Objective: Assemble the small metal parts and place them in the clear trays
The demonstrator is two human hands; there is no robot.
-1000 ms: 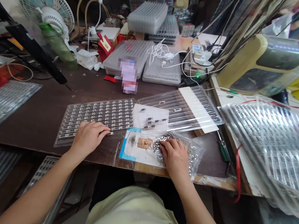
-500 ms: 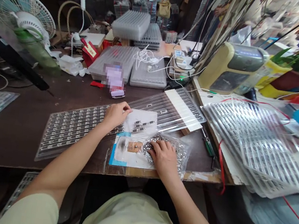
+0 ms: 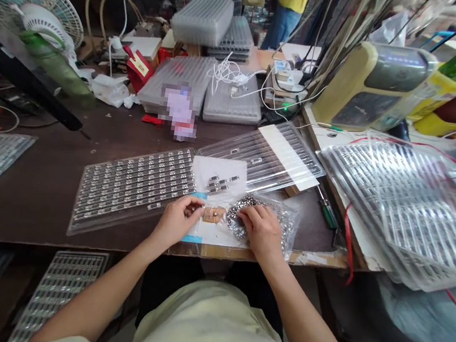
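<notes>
My left hand (image 3: 178, 219) rests near the table's front edge with its fingers curled in a pinch beside a small brown piece (image 3: 213, 213) on a white sheet; what it pinches is too small to make out. My right hand (image 3: 261, 230) lies on a clear bag of small shiny metal parts (image 3: 284, 219), fingers bent down into the pile. A clear tray filled with rows of metal parts (image 3: 131, 185) lies just left of my left hand. A few loose parts (image 3: 221, 182) sit on white paper above both hands.
A mostly empty clear ribbed tray (image 3: 269, 154) lies behind the paper. Stacked clear trays (image 3: 398, 202) crowd the right side, a screwdriver (image 3: 325, 208) beside them. A fan (image 3: 29, 10) stands at the back left, grey tray stacks (image 3: 215, 26) and cables behind. A person (image 3: 289, 3) stands far back.
My left hand came back from the white paper by the filled tray's right end to the front edge, closing into a pinch. My right hand stayed on the bag. The view shifted slightly.
</notes>
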